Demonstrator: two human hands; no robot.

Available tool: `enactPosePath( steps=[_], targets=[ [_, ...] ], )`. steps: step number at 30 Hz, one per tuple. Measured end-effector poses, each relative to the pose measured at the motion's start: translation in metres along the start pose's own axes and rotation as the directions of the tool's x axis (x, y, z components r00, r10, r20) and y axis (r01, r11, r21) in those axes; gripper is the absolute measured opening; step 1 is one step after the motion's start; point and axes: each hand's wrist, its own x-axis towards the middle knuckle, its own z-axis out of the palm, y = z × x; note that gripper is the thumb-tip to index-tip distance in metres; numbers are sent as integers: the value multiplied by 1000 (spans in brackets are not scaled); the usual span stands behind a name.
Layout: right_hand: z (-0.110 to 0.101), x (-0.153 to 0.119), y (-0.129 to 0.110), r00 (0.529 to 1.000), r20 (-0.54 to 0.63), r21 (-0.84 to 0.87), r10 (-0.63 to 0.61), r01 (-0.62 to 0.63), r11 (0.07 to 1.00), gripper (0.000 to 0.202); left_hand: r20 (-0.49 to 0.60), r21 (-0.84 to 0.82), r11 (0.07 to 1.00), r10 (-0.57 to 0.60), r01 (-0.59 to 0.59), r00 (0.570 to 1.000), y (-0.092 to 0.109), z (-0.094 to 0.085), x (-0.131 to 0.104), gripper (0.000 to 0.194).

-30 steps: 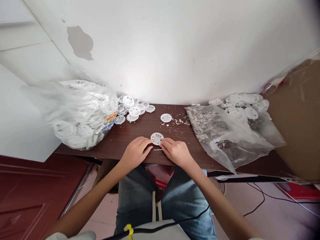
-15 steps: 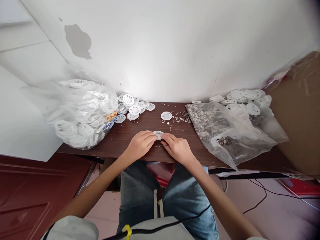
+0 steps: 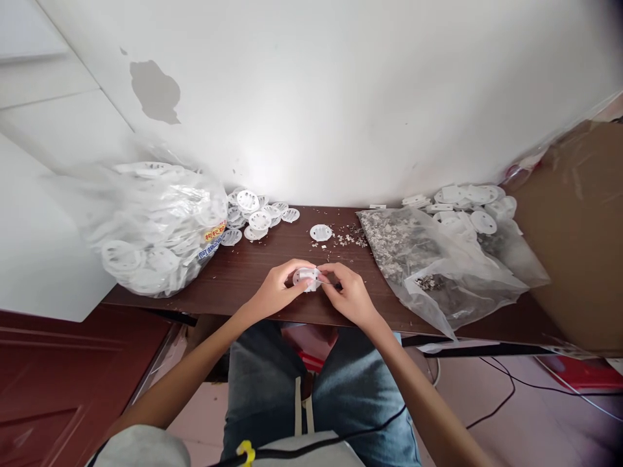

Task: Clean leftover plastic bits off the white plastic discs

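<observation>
In the head view, the white disc (image 3: 307, 274) between the hands now shows a flatter face with a pale panel, where slots showed half a second ago — apparently turned over, so the work seems to be on this side. The left hand (image 3: 276, 289) pinches it, thumb across its face; the right hand (image 3: 350, 295) meets its edge, grasping a thin rod (image 3: 328, 282). Beyond both — another disc (image 3: 320, 233) on the counter (image 3: 219, 275).

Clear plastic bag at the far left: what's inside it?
Round white discs, some showing slots, are visible through the clear plastic bag. Anything deeper is covered by the outer discs.
</observation>
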Motion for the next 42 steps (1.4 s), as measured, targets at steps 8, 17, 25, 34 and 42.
enactPosePath(
  steps=[8,17,25,34,42],
  targets=[
    [-5,-1,-10,992,100,-194,77,-57,979,24,109,-269,934,-210,233,971,-20,-4,6,40],
    [1,-2,-13,986,151,-504,-73,140,852,29,96,-159,975,-141,155,985,-24,-2,2,29],
    [3,-2,-12,984,148,-531,-99,164,831,31,54,-25,991,-128,130,990,-16,1,0,28],
    [3,-4,-13,983,162,-487,-85,155,860,32,5,67,996,-59,58,998,-8,2,-3,25],
    [3,-5,-14,980,174,-499,-98,173,849,37,13,37,998,-46,46,999,-7,2,-5,25]
  ],
)
